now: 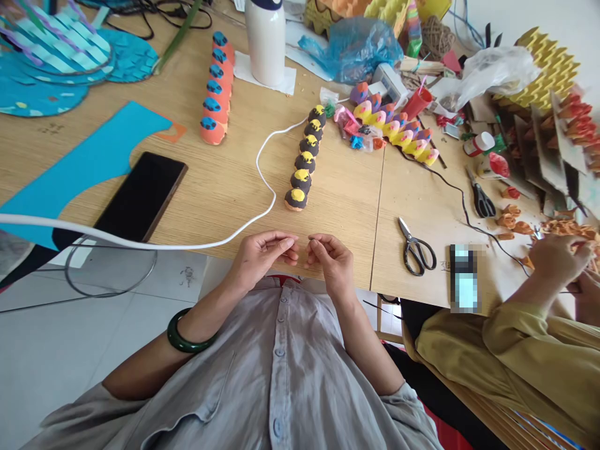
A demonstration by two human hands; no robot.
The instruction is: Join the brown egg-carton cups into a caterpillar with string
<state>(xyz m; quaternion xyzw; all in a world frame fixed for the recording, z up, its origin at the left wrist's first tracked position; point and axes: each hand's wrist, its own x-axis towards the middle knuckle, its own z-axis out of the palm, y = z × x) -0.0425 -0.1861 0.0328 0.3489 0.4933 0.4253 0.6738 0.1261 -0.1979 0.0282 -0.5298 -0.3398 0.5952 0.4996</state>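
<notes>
My left hand (265, 255) is pinched closed at the table's front edge; what it holds, if anything, is too small to make out. Close beside it, a small gap apart, my right hand (330, 259) is also pinched, with a tiny dark speck at its fingertips. Just beyond both hands lies a black strip of egg-carton bumps with yellow tops (304, 162). Farther back on the left is an orange strip with blue spots (215, 94). A white cable (260, 169) curves across the table, left of the black strip.
A phone (140, 197) and blue paper (84, 162) lie left. Behind stands a white bottle (265, 44). Scissors (416, 248) and a lit phone (464, 278) lie right, near another person's hands (557, 259). Yellow-pink bumps (394, 128) and craft clutter fill the back right.
</notes>
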